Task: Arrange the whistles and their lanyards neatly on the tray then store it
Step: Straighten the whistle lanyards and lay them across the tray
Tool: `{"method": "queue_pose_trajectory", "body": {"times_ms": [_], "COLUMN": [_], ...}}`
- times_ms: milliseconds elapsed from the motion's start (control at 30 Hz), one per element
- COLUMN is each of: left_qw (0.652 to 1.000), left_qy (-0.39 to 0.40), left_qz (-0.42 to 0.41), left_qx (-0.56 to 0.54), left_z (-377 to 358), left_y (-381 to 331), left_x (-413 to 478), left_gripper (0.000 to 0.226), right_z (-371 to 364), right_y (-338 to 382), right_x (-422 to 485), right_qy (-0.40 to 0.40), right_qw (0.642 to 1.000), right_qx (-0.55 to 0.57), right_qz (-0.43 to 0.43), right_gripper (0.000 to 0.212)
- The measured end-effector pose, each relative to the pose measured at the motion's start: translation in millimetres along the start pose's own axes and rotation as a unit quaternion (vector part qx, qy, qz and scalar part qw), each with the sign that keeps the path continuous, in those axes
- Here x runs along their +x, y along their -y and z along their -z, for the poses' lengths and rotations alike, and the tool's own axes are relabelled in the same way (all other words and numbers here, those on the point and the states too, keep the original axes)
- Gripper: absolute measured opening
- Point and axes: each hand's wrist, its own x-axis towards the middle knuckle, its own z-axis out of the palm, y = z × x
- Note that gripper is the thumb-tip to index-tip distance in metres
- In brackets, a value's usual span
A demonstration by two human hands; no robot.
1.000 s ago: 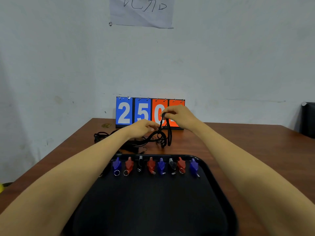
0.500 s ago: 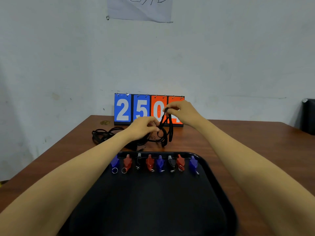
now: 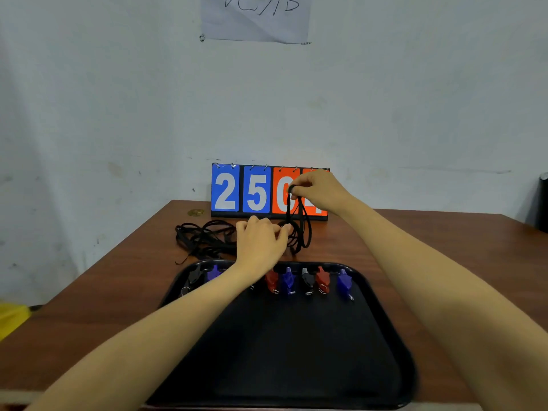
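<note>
The right hand [image 3: 318, 191] pinches the top of a black lanyard [image 3: 302, 223], held above the table [image 3: 415, 247]. The left hand [image 3: 261, 241] pinches its hanging loops lower down. Just left lies a lanyard pile [image 3: 204, 235]. Nearer, whistles [image 3: 289, 280] line the far edge of the tray [image 3: 296, 351].

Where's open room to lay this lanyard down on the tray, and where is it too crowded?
The tray is bare everywhere nearer than the row of whistles along its far rim. The table right of the tray is also bare. Crowded: the lanyard pile beyond the tray's far left corner, and the far rim itself.
</note>
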Motion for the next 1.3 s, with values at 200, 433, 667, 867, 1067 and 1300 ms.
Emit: {"method": "queue_pose_trajectory", "body": {"times_ms": [200,433,667,867,1067,1300], "left_qw": [0.997,0.993,0.996,0.999,0.978,0.993], "left_qy": [-0.008,-0.028,-0.046,-0.001,0.18,0.096], "left_qz": [0.074,0.111,0.072,0.051,0.039,0.059], "left_qx": [-0.029,-0.014,0.036,0.017,-0.103,-0.026], "left_z": [-3,-2,1,10,29,62], "left_y": [-12,-17,-4,10,40,75], "left_x": [9,22,30,34,45,61], "left_gripper": [0.047,0.04,0.037,0.029,0.027,0.019], "right_z": [8,5,10,11,14,-2], "right_y": [7,14,16,8,-20,-49], "right_x": [-3,-8,-12,-14,-13,-14], "right_qy": [-0.006,0.012,0.022,0.012,-0.035,-0.057], "right_qw": [1.0,1.0,0.998,0.999,0.995,0.978], "right_qx": [0.008,0.008,0.043,0.049,0.066,0.122], "right_qz": [-0.001,0.02,0.032,0.017,-0.06,-0.158], "right_gripper": [0.02,0.019,0.017,0.017,0.019,0.021]}}
